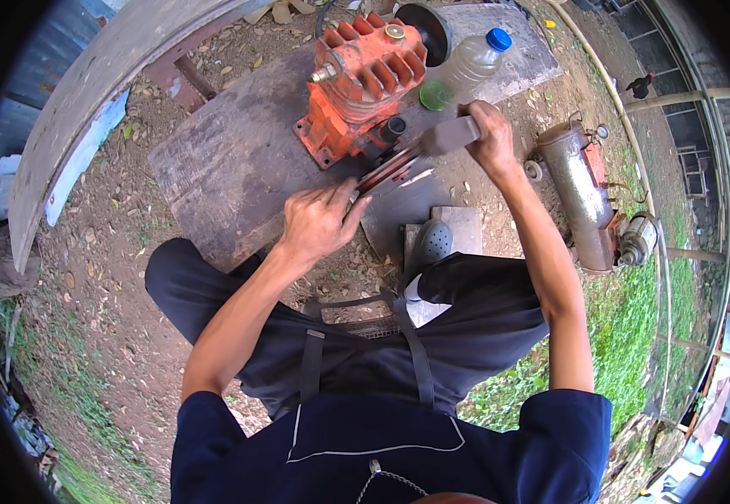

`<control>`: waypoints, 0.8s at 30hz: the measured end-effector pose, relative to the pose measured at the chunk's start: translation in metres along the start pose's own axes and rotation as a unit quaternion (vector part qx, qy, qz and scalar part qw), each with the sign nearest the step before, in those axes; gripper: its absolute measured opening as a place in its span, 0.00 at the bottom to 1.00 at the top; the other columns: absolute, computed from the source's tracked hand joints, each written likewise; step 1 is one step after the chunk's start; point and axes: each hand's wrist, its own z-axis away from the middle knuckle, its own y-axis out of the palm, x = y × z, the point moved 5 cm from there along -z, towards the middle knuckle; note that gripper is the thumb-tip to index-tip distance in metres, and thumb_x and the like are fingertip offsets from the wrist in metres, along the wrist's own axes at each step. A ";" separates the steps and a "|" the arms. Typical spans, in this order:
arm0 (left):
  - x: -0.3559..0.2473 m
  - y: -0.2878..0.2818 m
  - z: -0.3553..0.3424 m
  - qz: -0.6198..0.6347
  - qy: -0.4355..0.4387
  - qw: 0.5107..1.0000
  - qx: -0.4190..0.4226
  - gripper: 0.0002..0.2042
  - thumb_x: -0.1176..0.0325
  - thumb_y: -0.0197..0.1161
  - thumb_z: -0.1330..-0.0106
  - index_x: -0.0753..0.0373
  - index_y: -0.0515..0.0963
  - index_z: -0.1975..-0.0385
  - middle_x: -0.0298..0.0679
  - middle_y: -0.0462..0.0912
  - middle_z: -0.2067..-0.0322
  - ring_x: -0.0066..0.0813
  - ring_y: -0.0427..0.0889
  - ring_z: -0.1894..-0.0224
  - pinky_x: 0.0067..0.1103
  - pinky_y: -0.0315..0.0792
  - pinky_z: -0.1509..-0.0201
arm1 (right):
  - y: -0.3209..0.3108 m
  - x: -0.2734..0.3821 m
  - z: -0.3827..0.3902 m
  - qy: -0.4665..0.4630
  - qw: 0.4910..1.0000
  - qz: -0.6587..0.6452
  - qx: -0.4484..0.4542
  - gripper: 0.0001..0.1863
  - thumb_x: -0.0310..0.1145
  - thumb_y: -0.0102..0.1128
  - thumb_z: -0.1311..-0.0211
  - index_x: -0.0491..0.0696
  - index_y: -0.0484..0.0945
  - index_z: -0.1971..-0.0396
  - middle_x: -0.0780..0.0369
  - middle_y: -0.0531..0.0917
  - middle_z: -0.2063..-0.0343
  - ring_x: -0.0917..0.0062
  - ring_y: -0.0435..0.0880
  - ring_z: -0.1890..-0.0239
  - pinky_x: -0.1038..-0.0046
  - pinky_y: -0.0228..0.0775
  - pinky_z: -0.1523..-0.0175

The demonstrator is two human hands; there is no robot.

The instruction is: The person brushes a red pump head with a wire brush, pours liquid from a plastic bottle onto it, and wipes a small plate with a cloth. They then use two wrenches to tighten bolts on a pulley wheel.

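An orange compressor pump with cooling fins stands on a worn wooden board. On its near side is a grooved pulley wheel, seen nearly edge-on. My left hand is closed on the wheel's near rim, fingers over the edge and thumb along it. My right hand grips a flat grey-brown tool, somewhat smeared by motion, whose exact kind I cannot make out. The tool's far end reaches the wheel's right side. A clear plastic bottle with a blue cap and green at its base stands just beyond my right hand.
The wooden board lies low before my knees. To the right, a rusty metal tank with a gauge rests on the ground. A black round part sits behind the pump. A curved plank edge rises at left; a dark bird stands far right.
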 end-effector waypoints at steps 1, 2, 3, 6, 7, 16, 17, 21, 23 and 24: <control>-0.007 -0.006 -0.012 0.011 0.022 0.999 -0.032 0.14 0.64 0.70 0.43 0.67 0.81 0.63 0.41 0.83 0.78 0.37 0.83 0.79 0.27 0.76 0.75 | 0.005 -0.022 0.011 0.053 0.998 0.021 0.006 0.15 0.23 0.67 0.57 0.46 0.76 0.66 0.56 0.82 0.67 0.59 0.83 0.64 0.63 0.77 0.60; -0.012 -0.012 -0.019 0.023 0.043 0.997 -0.062 0.13 0.65 0.70 0.44 0.66 0.81 0.63 0.42 0.83 0.78 0.38 0.83 0.79 0.28 0.76 0.74 | 0.011 -0.045 0.022 0.061 0.997 0.045 0.013 0.14 0.22 0.65 0.55 0.46 0.76 0.66 0.56 0.82 0.68 0.58 0.83 0.66 0.63 0.77 0.63; -0.010 -0.014 -0.020 0.014 0.036 0.998 -0.053 0.13 0.65 0.71 0.44 0.66 0.81 0.64 0.41 0.83 0.77 0.37 0.83 0.79 0.28 0.76 0.74 | 0.017 -0.042 0.022 0.078 0.996 0.036 0.023 0.14 0.22 0.65 0.55 0.46 0.76 0.66 0.56 0.82 0.68 0.58 0.83 0.66 0.63 0.77 0.62; -0.009 -0.012 -0.016 -0.002 0.009 0.999 -0.035 0.13 0.64 0.72 0.45 0.65 0.81 0.64 0.40 0.84 0.74 0.36 0.83 0.78 0.27 0.77 0.73 | 0.002 0.008 0.001 0.012 1.000 -0.007 0.023 0.14 0.21 0.64 0.56 0.45 0.76 0.65 0.55 0.82 0.68 0.58 0.83 0.65 0.62 0.76 0.60; -0.009 -0.010 -0.016 0.000 0.005 1.000 -0.030 0.13 0.63 0.72 0.45 0.64 0.81 0.64 0.40 0.84 0.74 0.36 0.83 0.78 0.27 0.77 0.73 | -0.006 0.023 -0.004 -0.025 0.999 -0.022 0.016 0.14 0.21 0.64 0.56 0.45 0.76 0.65 0.55 0.81 0.68 0.58 0.83 0.64 0.62 0.76 0.59; 0.004 -0.005 -0.009 0.035 -0.080 0.990 0.108 0.17 0.56 0.69 0.41 0.65 0.80 0.63 0.44 0.83 0.72 0.45 0.84 0.72 0.33 0.77 0.70 | 0.009 -0.002 0.024 0.090 0.996 -0.004 -0.006 0.16 0.21 0.63 0.57 0.47 0.76 0.63 0.54 0.82 0.66 0.56 0.82 0.62 0.60 0.76 0.57; 0.007 -0.001 -0.003 0.031 -0.100 0.984 0.142 0.17 0.56 0.68 0.40 0.65 0.79 0.63 0.45 0.83 0.72 0.47 0.84 0.72 0.34 0.77 0.69 | 0.001 0.010 0.017 0.066 0.998 0.005 -0.008 0.16 0.22 0.63 0.56 0.47 0.76 0.63 0.54 0.82 0.65 0.56 0.82 0.62 0.60 0.76 0.57; 0.012 0.013 0.003 0.041 -0.100 0.986 0.124 0.17 0.56 0.67 0.38 0.67 0.78 0.66 0.49 0.82 0.74 0.51 0.82 0.73 0.37 0.76 0.70 | 0.019 -0.003 0.041 0.170 0.985 -0.009 -0.020 0.16 0.27 0.65 0.53 0.46 0.74 0.61 0.50 0.83 0.67 0.53 0.83 0.62 0.55 0.76 0.58; 0.011 0.015 0.003 0.049 -0.106 0.987 0.108 0.16 0.56 0.67 0.38 0.66 0.79 0.67 0.48 0.82 0.74 0.50 0.83 0.73 0.36 0.76 0.70 | 0.038 -0.020 0.068 0.295 0.955 0.009 0.040 0.15 0.29 0.62 0.49 0.47 0.73 0.60 0.51 0.83 0.67 0.53 0.83 0.63 0.55 0.76 0.58; 0.012 0.015 0.005 0.052 -0.110 0.987 0.101 0.16 0.57 0.67 0.38 0.66 0.79 0.67 0.48 0.83 0.74 0.49 0.83 0.73 0.35 0.76 0.70 | 0.046 -0.024 0.082 0.355 0.932 0.013 0.070 0.14 0.30 0.60 0.48 0.47 0.73 0.60 0.51 0.83 0.68 0.53 0.83 0.63 0.55 0.76 0.58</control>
